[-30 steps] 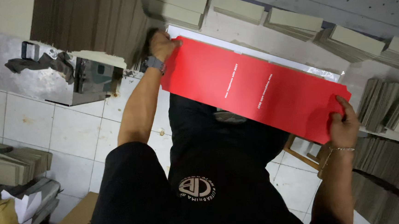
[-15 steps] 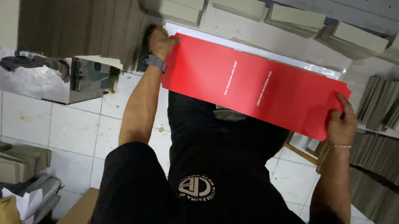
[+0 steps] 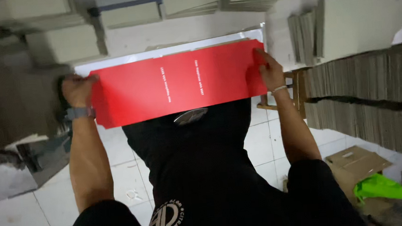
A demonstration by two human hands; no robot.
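Red sheet: a long red card sheet with two short lines of small white print near its middle; I hold it stretched out flat in front of my chest, over the white desk, its long edges running left to right.
Left hand: my left hand is closed on the sheet's left end, thumb lying on the red face, fingers hidden behind; a grey watch sits on the wrist.
Right hand: my right hand pinches the right end, thumb on top along the edge, the other fingers underneath; a thin bracelet circles the wrist.
Beneath the sheet: a white sheet's edge shows just above the red one's top edge.
Around the desk: stacks of grey board pieces lie along the far side, more stand on edge to the right.
Floor: white tiles, a brown cardboard box with a green bag just beside it at lower right.
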